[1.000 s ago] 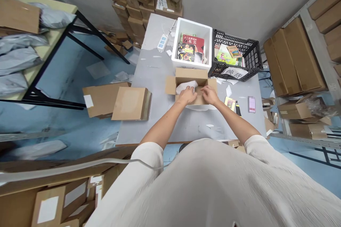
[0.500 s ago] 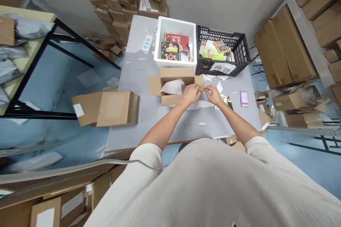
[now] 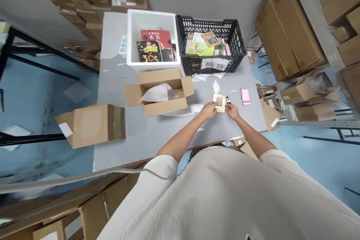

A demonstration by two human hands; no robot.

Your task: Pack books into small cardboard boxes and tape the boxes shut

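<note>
A small yellow book (image 3: 219, 103) with a dark picture on its cover lies on the grey table (image 3: 140, 135), between my two hands. My left hand (image 3: 208, 110) pinches its left edge, fingers together. At its lower right, my right hand (image 3: 232, 112) has its fingers closed on the edge. A black and yellow item (image 3: 228, 100) lies just beyond my right hand. To the left stands an open cardboard box (image 3: 165, 107), flaps spread, with white paper (image 3: 159, 93) inside.
A white foam box (image 3: 153, 65) and a black crate (image 3: 239, 50), both with books, stand along the back. A phone (image 3: 245, 96) lies at the right. Another carton (image 3: 91, 125) is at the table's left edge. Paper scraps lie about.
Both hands have moved from the open box's right flap to the yellow book and taken hold of its edges. The view has shifted to the right.
</note>
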